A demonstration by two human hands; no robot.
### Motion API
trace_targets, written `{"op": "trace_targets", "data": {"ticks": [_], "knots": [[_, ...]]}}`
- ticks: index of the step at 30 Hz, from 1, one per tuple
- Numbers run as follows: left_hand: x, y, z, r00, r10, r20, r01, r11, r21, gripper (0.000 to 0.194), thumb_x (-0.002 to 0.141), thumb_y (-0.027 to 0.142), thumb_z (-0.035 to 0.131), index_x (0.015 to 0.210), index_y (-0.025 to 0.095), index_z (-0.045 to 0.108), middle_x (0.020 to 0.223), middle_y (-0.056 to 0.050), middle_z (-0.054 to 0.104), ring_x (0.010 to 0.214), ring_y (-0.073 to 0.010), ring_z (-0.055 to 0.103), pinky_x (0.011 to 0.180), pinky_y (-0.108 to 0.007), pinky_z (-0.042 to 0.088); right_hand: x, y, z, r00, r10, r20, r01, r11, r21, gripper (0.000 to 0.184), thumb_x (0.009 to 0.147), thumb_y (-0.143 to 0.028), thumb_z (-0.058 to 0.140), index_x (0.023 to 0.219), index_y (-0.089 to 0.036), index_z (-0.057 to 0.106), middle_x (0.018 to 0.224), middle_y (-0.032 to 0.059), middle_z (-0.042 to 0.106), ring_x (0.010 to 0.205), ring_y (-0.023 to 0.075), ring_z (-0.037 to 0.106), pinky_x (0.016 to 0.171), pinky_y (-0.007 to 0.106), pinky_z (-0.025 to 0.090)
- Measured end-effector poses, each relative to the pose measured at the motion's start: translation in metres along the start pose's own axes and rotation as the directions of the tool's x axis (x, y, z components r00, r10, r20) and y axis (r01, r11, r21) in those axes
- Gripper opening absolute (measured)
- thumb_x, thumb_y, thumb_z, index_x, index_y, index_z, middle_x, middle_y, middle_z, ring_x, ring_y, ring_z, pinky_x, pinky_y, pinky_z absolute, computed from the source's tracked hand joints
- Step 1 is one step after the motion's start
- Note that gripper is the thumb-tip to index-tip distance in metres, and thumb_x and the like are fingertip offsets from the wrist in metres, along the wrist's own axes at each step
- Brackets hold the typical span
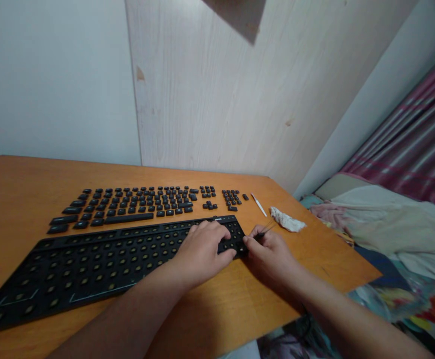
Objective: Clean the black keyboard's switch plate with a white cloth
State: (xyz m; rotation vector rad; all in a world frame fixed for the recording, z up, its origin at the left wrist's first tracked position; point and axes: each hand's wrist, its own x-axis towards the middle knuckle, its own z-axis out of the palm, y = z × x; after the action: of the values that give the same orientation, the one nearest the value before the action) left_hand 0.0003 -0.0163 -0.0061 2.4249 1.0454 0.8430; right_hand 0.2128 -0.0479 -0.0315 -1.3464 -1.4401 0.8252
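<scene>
A black keyboard [101, 262] with its keycaps off lies slantwise along the front of the desk, its bare switch posts showing. My left hand [204, 249] rests over the right part of the keyboard, fingers spread and thumb apart. At the keyboard's right end, my right hand [268, 252] is closed in a pinch around a small dark keycap puller [264, 233]. Thin wires of the puller stick out past the fingers. The fingertips of my right hand touch or nearly touch the keyboard's edge; exact contact is hidden.
Black keycaps [129, 217] are laid out in keyboard order behind the keyboard. To their right lie a white stick-like tool [258, 205] and a crumpled white tissue [288, 220]. The wooden desk [217, 319] meets a wall behind; bedding [385, 224] is at the right.
</scene>
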Motion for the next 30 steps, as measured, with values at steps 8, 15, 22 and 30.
{"op": "trace_targets", "data": {"ticks": [8, 15, 22, 30], "knots": [[-0.004, -0.002, 0.002, 0.997, 0.035, 0.065, -0.039, 0.996, 0.075, 0.026, 0.074, 0.036, 0.072, 0.097, 0.024, 0.067, 0.106, -0.006, 0.065, 0.105, -0.0291, 0.052, 0.086, -0.040, 0.038, 0.002, -0.007, -0.003, 0.988, 0.131, -0.084, -0.126, 0.990, 0.063, 0.027, 0.081, -0.042, 0.067, 0.074, -0.022, 0.050, 0.052, -0.0048, 0.054, 0.044, 0.0102, 0.040, 0.043, 0.024, 0.028], [-0.002, 0.001, 0.001, 0.999, 0.017, 0.049, -0.020, 0.999, 0.048, 0.027, 0.075, 0.037, 0.072, 0.098, 0.023, 0.067, 0.104, -0.007, 0.066, 0.104, -0.0295, 0.054, 0.087, -0.042, 0.039, 0.008, -0.024, -0.009, 0.980, 0.170, -0.100, -0.135, 0.949, 0.284, 0.037, 0.078, -0.045, 0.074, 0.073, -0.022, 0.045, 0.050, -0.0059, 0.055, 0.040, 0.0078, 0.039, 0.040, 0.020, 0.023], [0.003, 0.003, 0.004, 0.998, -0.051, -0.044, 0.035, 0.951, -0.307, 0.019, 0.081, 0.027, 0.065, 0.099, 0.021, 0.064, 0.099, -0.006, 0.069, 0.095, -0.0222, 0.062, 0.086, -0.036, 0.046, 0.005, -0.050, 0.015, 0.994, 0.091, -0.058, -0.072, 0.958, 0.278, 0.039, 0.077, -0.050, 0.074, 0.075, -0.021, 0.049, 0.055, -0.0029, 0.062, 0.041, 0.0086, 0.046, 0.042, 0.021, 0.033], [0.010, 0.004, 0.008, 0.964, -0.264, -0.018, 0.169, 0.665, -0.727, 0.010, 0.082, 0.019, 0.057, 0.091, 0.017, 0.059, 0.081, -0.004, 0.068, 0.076, -0.0160, 0.065, 0.073, -0.028, 0.049, 0.005, -0.054, 0.031, 1.000, 0.028, -0.013, -0.024, 0.966, 0.259, 0.030, 0.084, -0.047, 0.070, 0.088, -0.019, 0.061, 0.067, -0.0010, 0.065, 0.050, 0.0101, 0.055, 0.044, 0.021, 0.042]]}}
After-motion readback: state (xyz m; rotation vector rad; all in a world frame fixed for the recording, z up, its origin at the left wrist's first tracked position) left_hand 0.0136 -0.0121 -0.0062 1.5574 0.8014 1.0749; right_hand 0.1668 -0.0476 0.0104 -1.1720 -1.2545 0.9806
